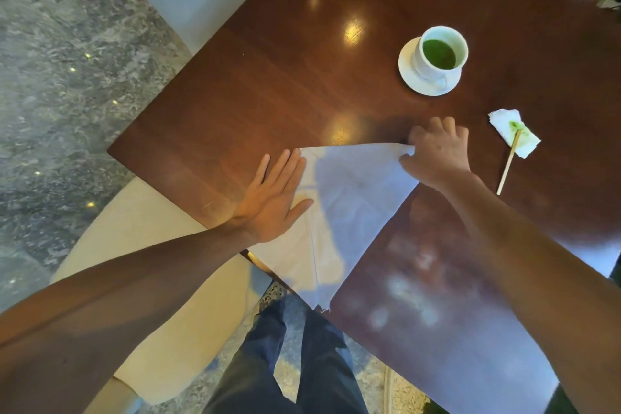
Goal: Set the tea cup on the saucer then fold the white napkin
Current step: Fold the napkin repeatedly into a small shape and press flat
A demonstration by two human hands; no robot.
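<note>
A white tea cup (440,52) holding green tea stands on a white saucer (408,69) at the far right of the dark wooden table (268,77). The white napkin (342,208) lies folded into a triangle near the table's front corner, one tip hanging past the edge. My left hand (272,198) rests flat, fingers spread, on the napkin's left side. My right hand (437,151) pinches the napkin's far right corner between thumb and fingers.
A crumpled tissue with a green stain (514,134) and a wooden stir stick (509,165) lie right of my right hand. A beige chair seat (161,279) sits below the table's left edge. My legs stand at the table's corner over grey stone floor.
</note>
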